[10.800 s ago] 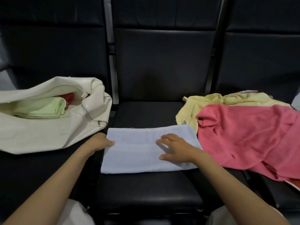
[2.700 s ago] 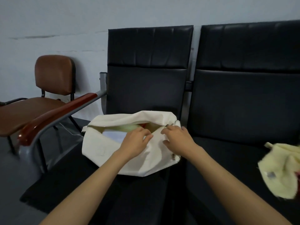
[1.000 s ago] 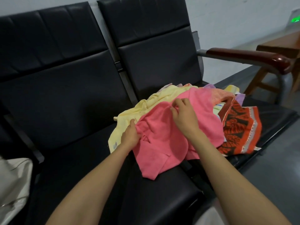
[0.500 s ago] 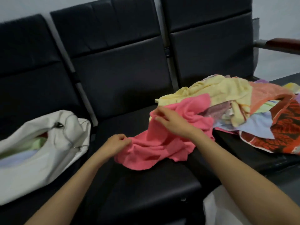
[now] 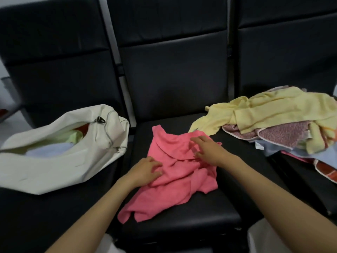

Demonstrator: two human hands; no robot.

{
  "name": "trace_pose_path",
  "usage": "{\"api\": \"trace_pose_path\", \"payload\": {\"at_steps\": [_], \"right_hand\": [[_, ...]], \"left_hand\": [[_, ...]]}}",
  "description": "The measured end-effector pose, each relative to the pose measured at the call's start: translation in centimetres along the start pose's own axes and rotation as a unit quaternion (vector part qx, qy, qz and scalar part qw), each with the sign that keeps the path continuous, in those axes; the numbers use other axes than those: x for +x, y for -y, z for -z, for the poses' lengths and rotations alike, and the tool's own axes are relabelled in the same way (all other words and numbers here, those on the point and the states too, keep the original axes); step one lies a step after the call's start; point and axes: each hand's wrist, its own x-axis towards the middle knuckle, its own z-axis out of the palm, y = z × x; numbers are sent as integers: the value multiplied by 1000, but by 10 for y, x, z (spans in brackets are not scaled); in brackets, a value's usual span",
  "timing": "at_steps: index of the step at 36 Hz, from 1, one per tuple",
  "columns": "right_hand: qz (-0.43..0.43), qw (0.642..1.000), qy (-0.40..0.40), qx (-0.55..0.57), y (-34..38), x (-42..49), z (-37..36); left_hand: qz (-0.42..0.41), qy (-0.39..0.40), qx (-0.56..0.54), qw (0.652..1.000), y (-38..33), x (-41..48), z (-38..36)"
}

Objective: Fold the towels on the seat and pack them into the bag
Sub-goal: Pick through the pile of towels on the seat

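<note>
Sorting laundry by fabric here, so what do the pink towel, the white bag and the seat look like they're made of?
Pink towel: likely terry cloth, matte and fuzzy, lying in soft rumpled folds. White bag: perhaps canvas or coated fabric, smooth, holding stiff creases. Seat: black leather or vinyl, judging by its faint sheen.

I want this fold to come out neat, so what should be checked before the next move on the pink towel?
1. Pink towel on the middle seat: ok.
2. Towel spread flat: not ok, it lies crumpled and creased.
3. Both hands on it: ok, the left hand and right hand rest on the cloth.
4. Corners located: cannot tell, the edges are bunched.
5. Bag mouth open: ok, it gapes on the left seat, with packed towels showing inside.
6. Room left in the bag: cannot tell.
</note>
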Motion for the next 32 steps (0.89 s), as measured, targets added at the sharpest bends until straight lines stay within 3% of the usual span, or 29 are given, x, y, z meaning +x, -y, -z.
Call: {"api": "trace_pose_path", "payload": {"at_steps": [6, 8, 12, 14, 18, 24, 29, 32], "right_hand": [[-10, 992, 6, -123, 2, 6, -6], [-2, 992, 41, -123, 0, 7, -2], [15, 978, 59, -199, -9, 8, 3], [2, 977, 39, -208, -14, 8, 1], [-23, 988, -4, -150, -23, 11, 7], [-47, 996, -56, 59, -34, 2, 34], [-58, 978, -1, 200, -40, -15, 53], [-70, 975, 10, 211, -47, -24, 67]], "left_hand": [[36, -38, -9, 999, -4, 10, -3], [50, -51, 13, 997, -2, 12, -7], [56, -177, 93, 978, 9, 16, -5], [18, -183, 87, 979, 19, 21, -6], [14, -150, 91, 984, 38, 27, -15], [41, -238, 6, 970, 50, 29, -17], [50, -289, -234, 927, 35, 27, -1], [29, -276, -332, 901, 27, 19, 13]]}}
